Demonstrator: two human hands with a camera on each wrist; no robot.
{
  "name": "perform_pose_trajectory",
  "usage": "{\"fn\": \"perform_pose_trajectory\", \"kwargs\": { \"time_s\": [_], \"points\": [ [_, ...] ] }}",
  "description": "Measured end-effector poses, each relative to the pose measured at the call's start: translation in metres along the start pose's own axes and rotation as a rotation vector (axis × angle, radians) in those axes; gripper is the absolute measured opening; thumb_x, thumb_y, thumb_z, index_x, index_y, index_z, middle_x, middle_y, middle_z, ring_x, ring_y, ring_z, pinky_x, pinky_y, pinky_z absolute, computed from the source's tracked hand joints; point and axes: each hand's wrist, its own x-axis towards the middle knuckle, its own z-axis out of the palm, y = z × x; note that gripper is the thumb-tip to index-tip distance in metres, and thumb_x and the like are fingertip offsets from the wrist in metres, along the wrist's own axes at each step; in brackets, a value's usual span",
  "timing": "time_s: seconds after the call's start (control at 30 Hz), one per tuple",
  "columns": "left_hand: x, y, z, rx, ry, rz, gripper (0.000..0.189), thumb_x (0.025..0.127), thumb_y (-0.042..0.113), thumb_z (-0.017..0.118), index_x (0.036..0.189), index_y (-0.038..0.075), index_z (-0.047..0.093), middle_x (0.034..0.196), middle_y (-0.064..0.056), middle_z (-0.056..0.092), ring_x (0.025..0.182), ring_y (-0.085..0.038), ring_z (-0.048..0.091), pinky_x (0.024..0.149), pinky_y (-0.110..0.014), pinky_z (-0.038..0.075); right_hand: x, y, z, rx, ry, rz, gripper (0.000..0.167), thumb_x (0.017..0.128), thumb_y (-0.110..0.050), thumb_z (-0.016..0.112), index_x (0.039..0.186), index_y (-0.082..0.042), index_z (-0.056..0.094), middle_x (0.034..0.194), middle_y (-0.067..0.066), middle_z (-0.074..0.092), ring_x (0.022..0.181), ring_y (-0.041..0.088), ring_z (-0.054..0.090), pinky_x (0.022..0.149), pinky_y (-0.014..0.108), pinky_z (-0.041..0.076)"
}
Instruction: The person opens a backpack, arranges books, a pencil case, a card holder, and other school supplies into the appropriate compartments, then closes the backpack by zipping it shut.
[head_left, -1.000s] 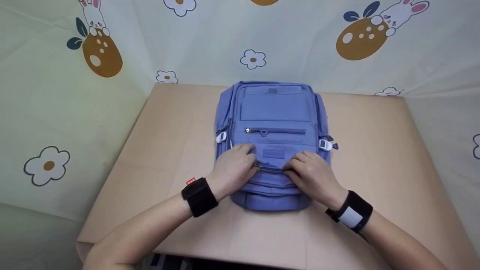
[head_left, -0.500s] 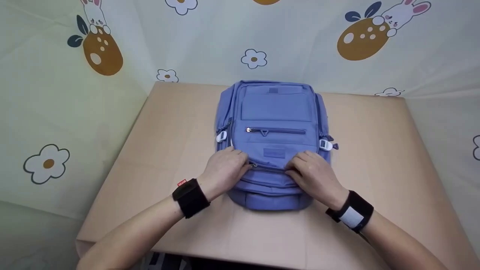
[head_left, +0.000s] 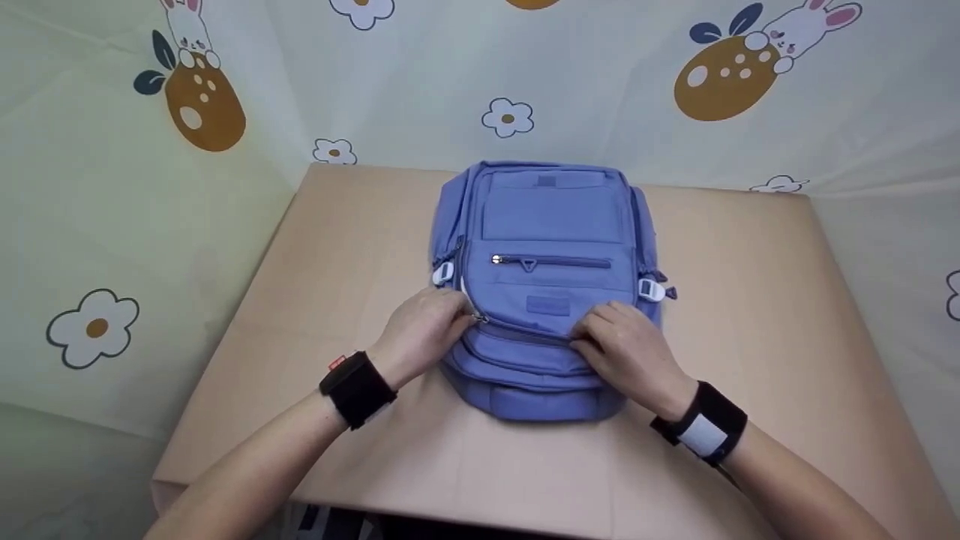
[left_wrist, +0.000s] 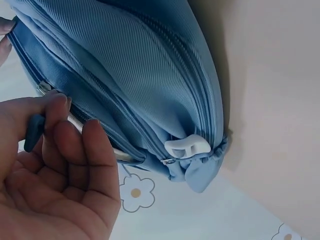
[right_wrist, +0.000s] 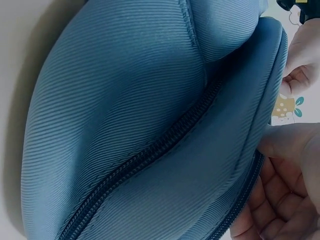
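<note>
A blue backpack [head_left: 551,214] lies front side up, its base toward me. At the left end of its lower front zipper, my left hand [head_left: 427,326] pinches the zipper pull. A blue tab of that pull [left_wrist: 34,132] sticks out between thumb and fingers in the left wrist view, close to the metal slider [left_wrist: 44,88]. My right hand [head_left: 630,356] pinches the fabric along the right part of the same zipper. In the right wrist view, dark zipper teeth [right_wrist: 256,167] run beside the right fingers. The fingertips are partly hidden by the hands in the head view.
The backpack lies on a brown-covered table [head_left: 337,247]. A second front zipper [head_left: 555,262] with a triangular pull crosses higher up. White side buckles [head_left: 651,289] sit at both flanks. A patterned cloth [head_left: 420,75] hangs around the back and sides.
My left hand has moved left and slightly away from me with the zipper pull, and more of the zipper line shows behind it. My right hand has stayed almost in place.
</note>
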Motion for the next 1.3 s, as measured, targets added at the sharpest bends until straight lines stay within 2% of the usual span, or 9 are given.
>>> {"fn": "perform_pose_trajectory", "kwargs": {
  "time_s": [0.23,0.57,0.77,0.93,1.13,1.3],
  "points": [
    [-0.003,0.0,0.001,-0.012,-0.027,-0.026,0.004,0.094,0.011,0.071,0.097,0.008,0.072,0.086,0.0,0.07,0.082,-0.021,0.065,0.074,-0.04,0.053,0.006,-0.004,-0.001,-0.027,-0.035,0.003,0.015,0.083,-0.01,0.084,0.09,-0.012,0.071,0.085,-0.003,0.064,0.079,0.02,0.058,0.072,0.038,0.048],
    [-0.002,0.001,0.002,-0.037,-0.014,-0.078,0.008,0.094,0.013,0.073,0.101,0.01,0.071,0.088,-0.001,0.07,0.077,-0.016,0.063,0.068,-0.036,0.052,0.039,-0.033,0.007,-0.009,-0.111,-0.022,0.017,0.087,-0.018,0.081,0.1,-0.01,0.073,0.093,0.001,0.065,0.086,0.022,0.059,0.077,0.04,0.05],
    [0.0,0.002,0.003,-0.042,-0.031,-0.069,0.011,0.094,0.015,0.075,0.102,0.008,0.074,0.094,-0.003,0.073,0.085,-0.019,0.067,0.078,-0.038,0.054,0.055,-0.046,0.02,-0.114,-0.163,-0.009,0.015,0.087,-0.019,0.081,0.093,-0.009,0.071,0.088,0.003,0.064,0.081,0.024,0.06,0.072,0.04,0.052],
    [-0.001,0.002,0.005,-0.035,-0.036,-0.043,0.011,0.094,0.016,0.075,0.102,0.01,0.077,0.094,-0.001,0.073,0.089,-0.02,0.067,0.082,-0.04,0.054,0.058,-0.049,0.029,-0.191,-0.194,0.03,0.018,0.087,-0.018,0.08,0.088,-0.008,0.065,0.084,0.005,0.063,0.078,0.026,0.06,0.068,0.041,0.053],
    [-0.002,0.0,0.005,-0.015,-0.03,-0.034,0.011,0.094,0.017,0.075,0.102,0.013,0.081,0.092,0.002,0.071,0.087,-0.018,0.067,0.077,-0.038,0.055,0.057,-0.048,0.033,-0.155,-0.206,0.058,0.019,0.087,-0.013,0.079,0.089,-0.007,0.061,0.085,0.006,0.06,0.078,0.027,0.06,0.068,0.043,0.053],
    [-0.002,-0.003,0.004,-0.016,-0.018,-0.04,0.011,0.095,0.018,0.073,0.103,0.016,0.081,0.092,0.004,0.07,0.086,-0.014,0.067,0.073,-0.036,0.055,0.058,-0.049,0.033,-0.119,-0.212,0.058,0.013,0.091,-0.013,0.074,0.091,-0.008,0.063,0.085,0.005,0.059,0.079,0.025,0.06,0.069,0.041,0.053]
  ]
}}
